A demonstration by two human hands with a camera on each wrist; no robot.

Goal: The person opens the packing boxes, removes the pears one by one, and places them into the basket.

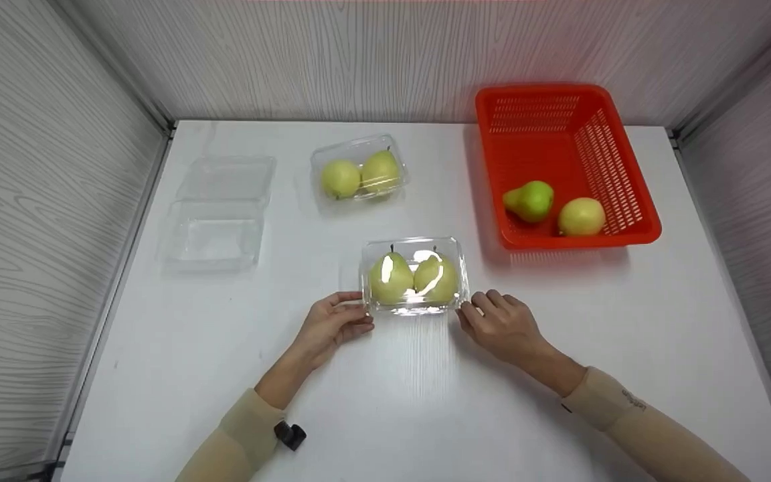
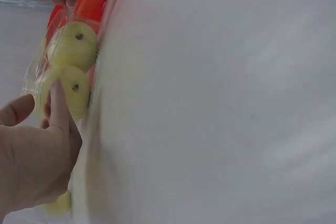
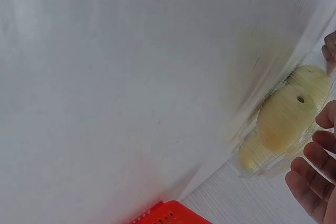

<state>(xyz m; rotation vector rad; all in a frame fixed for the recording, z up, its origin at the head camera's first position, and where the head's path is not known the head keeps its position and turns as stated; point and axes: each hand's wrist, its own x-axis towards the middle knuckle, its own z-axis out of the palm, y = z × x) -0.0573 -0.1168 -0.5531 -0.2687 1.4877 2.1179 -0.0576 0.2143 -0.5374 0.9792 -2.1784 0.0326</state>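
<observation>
A clear plastic clamshell box (image 1: 415,310) with its lid down stands in the middle of the table. Inside are two yellow-green pears, a left pear (image 1: 391,280) and a right pear (image 1: 436,280), stems pointing away. My left hand (image 1: 332,327) holds the box's near left corner between thumb and fingers. At the opposite near corner, my right hand (image 1: 500,325) pinches the rim, its fingers bent. From the left wrist, the left hand (image 2: 44,153) appears at the box's end; in the right wrist view the right hand (image 3: 317,163) has its fingertips beside the box.
Behind it stands another clear box (image 1: 359,152) holding two pale yellow-green fruits. An open, unfilled clamshell (image 1: 215,214) lies at the left. A red basket (image 1: 566,241) on the right contains a green pear (image 1: 534,201) and a round yellow fruit (image 1: 581,216). Walls enclose the table.
</observation>
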